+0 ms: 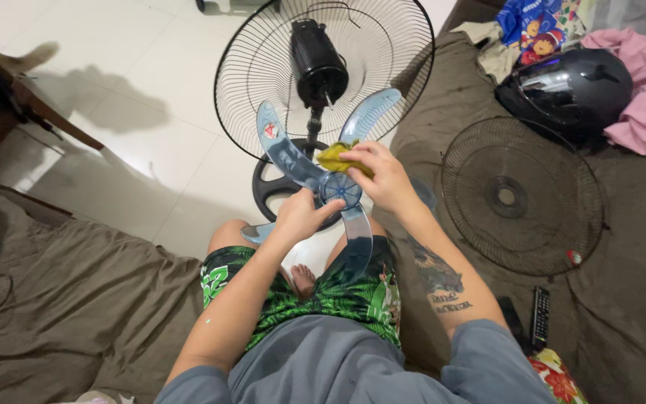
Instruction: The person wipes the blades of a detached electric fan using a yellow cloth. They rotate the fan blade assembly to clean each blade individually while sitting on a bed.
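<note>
Below our chin sit grey shirt [323, 366] and green leaf-print shorts [293, 295]. Beyond our knees stands the fan [321, 71], rear guard on, its front grille [521, 196] lying on the brown sheet [76, 299] beside a black helmet [573, 86]. We hold the translucent blue blade [338, 187] over our lap. Our left hand [304, 215] is closed around its hub from below; our right hand [379, 176], wrist bent, presses a yellow cloth [342, 158] against one vane. Pressing hard could, we judge, flex or crack that thin vane.
</note>
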